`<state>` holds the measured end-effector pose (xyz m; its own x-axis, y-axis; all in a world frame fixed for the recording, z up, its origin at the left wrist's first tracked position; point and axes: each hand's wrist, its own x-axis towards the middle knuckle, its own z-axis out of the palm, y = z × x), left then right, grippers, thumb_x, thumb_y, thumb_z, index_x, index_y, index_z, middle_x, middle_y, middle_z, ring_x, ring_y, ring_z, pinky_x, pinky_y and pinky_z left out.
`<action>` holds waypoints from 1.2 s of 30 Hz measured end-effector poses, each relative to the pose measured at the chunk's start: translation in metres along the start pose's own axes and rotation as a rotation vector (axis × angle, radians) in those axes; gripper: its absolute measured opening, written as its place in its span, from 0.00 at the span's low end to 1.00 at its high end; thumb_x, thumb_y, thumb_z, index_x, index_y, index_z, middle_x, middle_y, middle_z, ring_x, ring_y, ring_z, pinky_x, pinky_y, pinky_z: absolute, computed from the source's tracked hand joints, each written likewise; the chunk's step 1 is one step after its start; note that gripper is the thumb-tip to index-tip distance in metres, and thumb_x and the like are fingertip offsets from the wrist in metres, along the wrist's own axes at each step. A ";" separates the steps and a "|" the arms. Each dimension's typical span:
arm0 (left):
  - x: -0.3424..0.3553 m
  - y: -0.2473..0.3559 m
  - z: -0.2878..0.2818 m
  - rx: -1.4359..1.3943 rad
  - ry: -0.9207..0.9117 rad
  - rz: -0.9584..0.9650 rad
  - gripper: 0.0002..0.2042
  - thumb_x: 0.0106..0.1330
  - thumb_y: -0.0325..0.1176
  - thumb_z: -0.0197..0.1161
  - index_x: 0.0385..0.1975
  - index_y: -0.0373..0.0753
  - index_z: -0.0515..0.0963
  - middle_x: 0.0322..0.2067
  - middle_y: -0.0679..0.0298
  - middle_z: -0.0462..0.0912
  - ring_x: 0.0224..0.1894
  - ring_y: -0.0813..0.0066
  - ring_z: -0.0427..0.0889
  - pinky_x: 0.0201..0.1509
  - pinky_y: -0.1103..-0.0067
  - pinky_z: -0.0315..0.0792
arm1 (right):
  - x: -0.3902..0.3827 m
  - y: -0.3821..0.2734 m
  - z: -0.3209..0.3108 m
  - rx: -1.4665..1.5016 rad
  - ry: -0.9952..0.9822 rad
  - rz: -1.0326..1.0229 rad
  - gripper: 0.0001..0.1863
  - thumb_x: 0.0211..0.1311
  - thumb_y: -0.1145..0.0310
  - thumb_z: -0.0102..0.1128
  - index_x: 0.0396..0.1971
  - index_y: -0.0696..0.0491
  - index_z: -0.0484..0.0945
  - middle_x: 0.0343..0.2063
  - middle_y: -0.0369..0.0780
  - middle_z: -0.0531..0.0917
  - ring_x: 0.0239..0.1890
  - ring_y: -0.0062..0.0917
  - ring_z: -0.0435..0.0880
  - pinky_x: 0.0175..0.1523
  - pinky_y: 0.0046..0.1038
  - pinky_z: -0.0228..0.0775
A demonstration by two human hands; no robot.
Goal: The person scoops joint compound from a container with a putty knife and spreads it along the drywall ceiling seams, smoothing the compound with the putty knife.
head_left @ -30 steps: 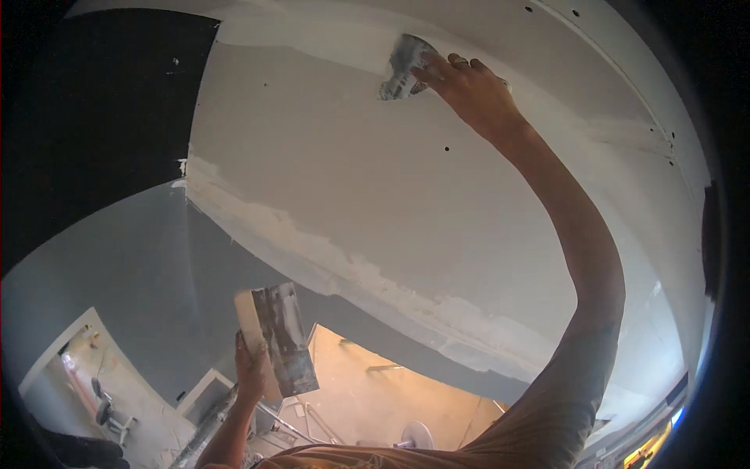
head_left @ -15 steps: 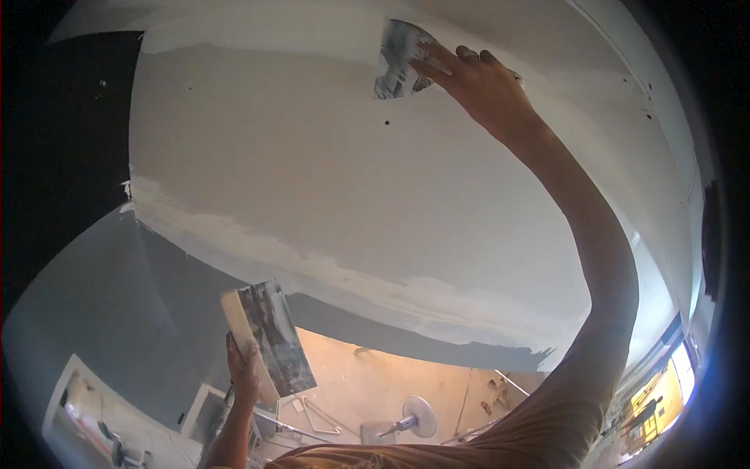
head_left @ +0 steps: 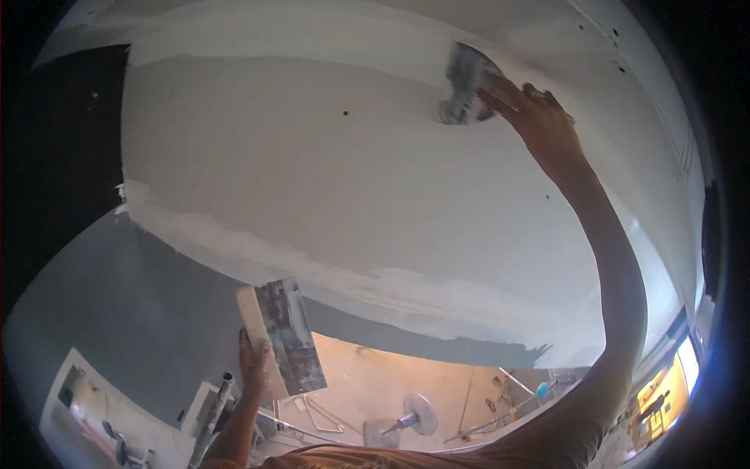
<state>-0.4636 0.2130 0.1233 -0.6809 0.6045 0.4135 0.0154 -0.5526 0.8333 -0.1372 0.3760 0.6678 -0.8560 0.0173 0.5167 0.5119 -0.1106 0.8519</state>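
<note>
1. Ceiling work fills the view: we look up at a pale plasterboard ceiling (head_left: 312, 180) while our right hand (head_left: 539, 125) reaches up to it, arm stretched from the lower right.

2. Our right hand's grip is pressed around the handle of a putty knife (head_left: 463, 94), fingers laid along it; the blade is flat against the ceiling, on a band of lighter filler near the top of the view.

3. Compared with half a second ago, the knife sits further right and a little lower in the view, and the wall joint has also shifted. Much of this seems to be our head turning, so we cannot say how far the blade itself has travelled. We judge the stroke along the filled band to be under way.

4. The knife's long axis runs from our fingers up and to the left, its blade edge pointing away from the palm toward the upper left.

5. Our left hand (head_left: 254, 367) is low in the view, its grip closed on the lower edge of a mud board (head_left: 283, 338), which has hardly moved. The board is smeared grey, and its long axis runs upper left to lower right.

6. Below, a stand fan (head_left: 414, 414) and a ladder (head_left: 211, 414) are on the floor.
</note>
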 end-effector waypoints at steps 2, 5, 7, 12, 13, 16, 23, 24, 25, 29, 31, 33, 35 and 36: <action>-0.007 -0.001 0.005 -0.006 0.060 -0.039 0.32 0.70 0.34 0.60 0.70 0.32 0.54 0.54 0.57 0.70 0.53 0.72 0.71 0.58 0.74 0.68 | 0.008 -0.006 -0.008 0.005 -0.002 0.021 0.34 0.59 0.74 0.65 0.66 0.35 0.71 0.68 0.31 0.69 0.54 0.29 0.83 0.53 0.34 0.82; -0.012 0.013 0.011 0.074 0.014 -0.077 0.31 0.70 0.33 0.59 0.70 0.32 0.55 0.50 0.58 0.71 0.49 0.72 0.73 0.53 0.75 0.71 | 0.048 -0.034 -0.019 -0.007 0.203 -0.057 0.30 0.60 0.70 0.65 0.63 0.38 0.73 0.66 0.33 0.71 0.55 0.29 0.82 0.54 0.35 0.80; -0.016 0.025 0.018 0.064 0.032 -0.070 0.31 0.70 0.33 0.58 0.70 0.31 0.55 0.50 0.58 0.71 0.49 0.71 0.72 0.54 0.74 0.71 | 0.101 -0.057 -0.024 0.005 0.293 -0.083 0.28 0.60 0.68 0.64 0.62 0.38 0.74 0.64 0.34 0.72 0.56 0.27 0.81 0.54 0.35 0.79; -0.019 -0.001 -0.007 0.292 0.118 0.012 0.32 0.71 0.36 0.57 0.69 0.29 0.54 0.54 0.51 0.70 0.54 0.62 0.72 0.60 0.68 0.67 | 0.215 -0.112 -0.011 0.035 0.413 -0.060 0.28 0.61 0.72 0.61 0.62 0.38 0.73 0.64 0.31 0.71 0.54 0.27 0.82 0.49 0.31 0.81; -0.019 0.002 -0.010 0.261 0.105 -0.036 0.33 0.71 0.38 0.56 0.70 0.28 0.54 0.57 0.48 0.69 0.57 0.57 0.70 0.63 0.66 0.65 | 0.224 -0.119 -0.012 0.044 0.351 -0.049 0.28 0.62 0.73 0.61 0.62 0.38 0.72 0.64 0.31 0.71 0.55 0.26 0.82 0.49 0.31 0.81; -0.022 -0.039 -0.038 0.193 0.151 -0.049 0.35 0.71 0.40 0.56 0.70 0.26 0.52 0.65 0.42 0.62 0.65 0.50 0.66 0.68 0.64 0.61 | 0.223 -0.111 -0.019 0.032 0.244 -0.023 0.28 0.62 0.73 0.61 0.63 0.37 0.72 0.64 0.31 0.71 0.55 0.25 0.82 0.49 0.31 0.81; -0.005 -0.031 -0.044 0.187 0.082 -0.112 0.36 0.71 0.40 0.58 0.72 0.29 0.51 0.66 0.43 0.60 0.66 0.54 0.64 0.70 0.66 0.59 | 0.141 -0.066 -0.014 -0.045 0.253 -0.010 0.30 0.62 0.70 0.64 0.64 0.35 0.72 0.63 0.32 0.73 0.54 0.27 0.83 0.52 0.31 0.83; -0.001 -0.034 -0.044 0.131 0.070 -0.127 0.36 0.71 0.40 0.58 0.72 0.29 0.51 0.66 0.45 0.60 0.65 0.55 0.64 0.69 0.66 0.59 | 0.128 -0.060 -0.014 -0.045 0.245 -0.008 0.30 0.62 0.70 0.64 0.64 0.35 0.72 0.63 0.32 0.73 0.54 0.27 0.83 0.52 0.31 0.83; 0.003 -0.036 -0.042 0.073 0.051 -0.142 0.36 0.70 0.39 0.58 0.72 0.29 0.51 0.65 0.46 0.61 0.64 0.57 0.64 0.69 0.67 0.60 | 0.111 -0.052 -0.019 -0.073 0.169 -0.009 0.30 0.61 0.71 0.64 0.64 0.34 0.72 0.64 0.31 0.72 0.55 0.26 0.82 0.53 0.30 0.82; 0.024 -0.031 -0.037 0.000 -0.050 -0.190 0.43 0.66 0.44 0.65 0.75 0.35 0.48 0.65 0.52 0.62 0.63 0.58 0.65 0.68 0.65 0.60 | 0.063 -0.034 -0.021 -0.042 0.030 0.046 0.31 0.59 0.73 0.66 0.63 0.33 0.73 0.65 0.28 0.72 0.55 0.23 0.82 0.54 0.29 0.82; 0.028 -0.034 -0.030 0.024 -0.028 -0.158 0.43 0.66 0.43 0.65 0.75 0.35 0.48 0.63 0.52 0.64 0.61 0.59 0.66 0.66 0.64 0.62 | 0.048 -0.028 -0.019 -0.021 0.010 0.052 0.31 0.59 0.74 0.66 0.62 0.32 0.74 0.64 0.27 0.73 0.54 0.23 0.83 0.55 0.29 0.82; 0.033 -0.039 -0.030 0.011 -0.052 -0.164 0.40 0.67 0.40 0.63 0.74 0.33 0.48 0.64 0.52 0.62 0.63 0.60 0.65 0.67 0.66 0.60 | 0.037 -0.026 -0.013 0.002 -0.009 0.057 0.32 0.58 0.75 0.66 0.62 0.32 0.75 0.64 0.27 0.73 0.53 0.22 0.83 0.55 0.29 0.82; 0.040 -0.034 -0.021 -0.010 -0.084 -0.174 0.38 0.69 0.37 0.61 0.73 0.31 0.49 0.66 0.51 0.61 0.64 0.61 0.64 0.69 0.68 0.59 | 0.030 -0.022 -0.005 -0.001 -0.007 0.055 0.32 0.58 0.76 0.65 0.61 0.32 0.75 0.63 0.25 0.74 0.51 0.23 0.84 0.55 0.29 0.82; 0.042 -0.029 -0.017 -0.067 -0.073 -0.161 0.38 0.69 0.37 0.61 0.74 0.31 0.48 0.66 0.52 0.61 0.64 0.62 0.64 0.69 0.68 0.59 | 0.028 -0.020 -0.002 -0.009 -0.019 0.057 0.32 0.58 0.76 0.65 0.61 0.32 0.75 0.63 0.25 0.74 0.51 0.23 0.84 0.55 0.29 0.82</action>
<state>-0.5049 0.2449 0.1103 -0.6154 0.7271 0.3044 -0.1396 -0.4806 0.8657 -0.1712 0.3768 0.6649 -0.8240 0.0300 0.5658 0.5589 -0.1213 0.8203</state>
